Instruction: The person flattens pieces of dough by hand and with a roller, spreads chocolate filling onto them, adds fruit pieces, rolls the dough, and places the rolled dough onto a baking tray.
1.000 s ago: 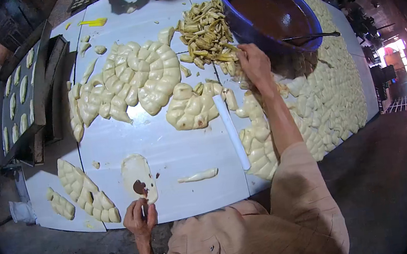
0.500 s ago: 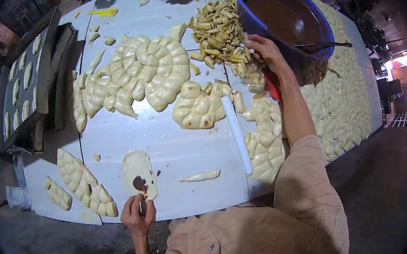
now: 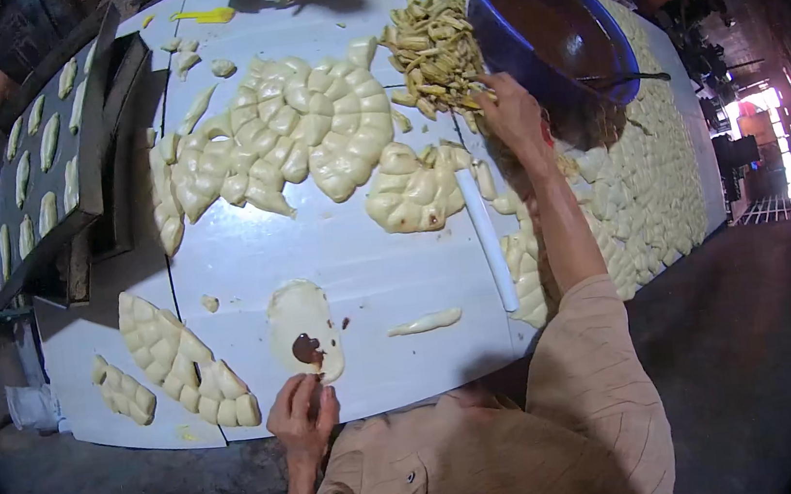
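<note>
A thin oval of flattened dough (image 3: pixel 285 323) lies at the front of the table with a dark brown blob of filling (image 3: pixel 306 347) on it. My left hand (image 3: pixel 304 421) is at its lower edge, fingers bent and closed; what they hold, if anything, is hidden. At the far right my right hand (image 3: pixel 512 119) reaches to a heap of pale yellow-brown strips (image 3: pixel 434 52), which look like cut banana. Its fingertips pinch a yellow strip at the heap's near edge. A rolled dough stick (image 3: pixel 426 323) lies to the right of the flattened piece.
A blue tub (image 3: pixel 500 32) of brown liquid, a handle across its rim, stands beyond my right hand. A white rolling pin (image 3: pixel 487 241) lies near dough portions (image 3: pixel 413 186). More dough (image 3: pixel 303 121) spreads mid-table. At left are stacked trays with shaped dough (image 3: pixel 50 140).
My right hand has moved from beside the tub to the strips' near edge, its fingers closing on one. My left hand stays by the flattened dough. The whole view has shifted slightly.
</note>
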A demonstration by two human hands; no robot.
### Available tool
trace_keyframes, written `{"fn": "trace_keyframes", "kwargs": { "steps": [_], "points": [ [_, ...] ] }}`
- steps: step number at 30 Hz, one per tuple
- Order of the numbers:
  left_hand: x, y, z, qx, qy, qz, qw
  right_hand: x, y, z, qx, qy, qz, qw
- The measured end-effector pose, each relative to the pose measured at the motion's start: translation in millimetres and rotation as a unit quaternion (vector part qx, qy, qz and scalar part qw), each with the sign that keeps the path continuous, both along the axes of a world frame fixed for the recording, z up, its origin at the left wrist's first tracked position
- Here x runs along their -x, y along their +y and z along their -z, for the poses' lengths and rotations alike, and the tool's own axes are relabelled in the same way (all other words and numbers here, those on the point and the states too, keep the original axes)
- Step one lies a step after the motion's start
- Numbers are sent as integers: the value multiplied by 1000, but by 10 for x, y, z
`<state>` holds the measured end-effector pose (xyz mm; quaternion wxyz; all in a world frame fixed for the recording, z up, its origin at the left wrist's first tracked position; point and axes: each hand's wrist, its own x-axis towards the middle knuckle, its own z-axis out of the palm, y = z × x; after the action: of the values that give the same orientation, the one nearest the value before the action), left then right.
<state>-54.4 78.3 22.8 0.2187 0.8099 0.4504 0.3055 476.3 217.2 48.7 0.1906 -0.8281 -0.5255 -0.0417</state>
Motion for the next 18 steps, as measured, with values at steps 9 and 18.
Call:
{"fn": "trace_keyframes", "kwargs": {
  "steps": [9,18],
  "points": [
    [204,8,19,74,-41,45,995,452,416,260,61,-10,-68,996],
    [291,284,-92,54,-23,85,995,1611,-428,-292,17,119,-143,983]
  ]
}}
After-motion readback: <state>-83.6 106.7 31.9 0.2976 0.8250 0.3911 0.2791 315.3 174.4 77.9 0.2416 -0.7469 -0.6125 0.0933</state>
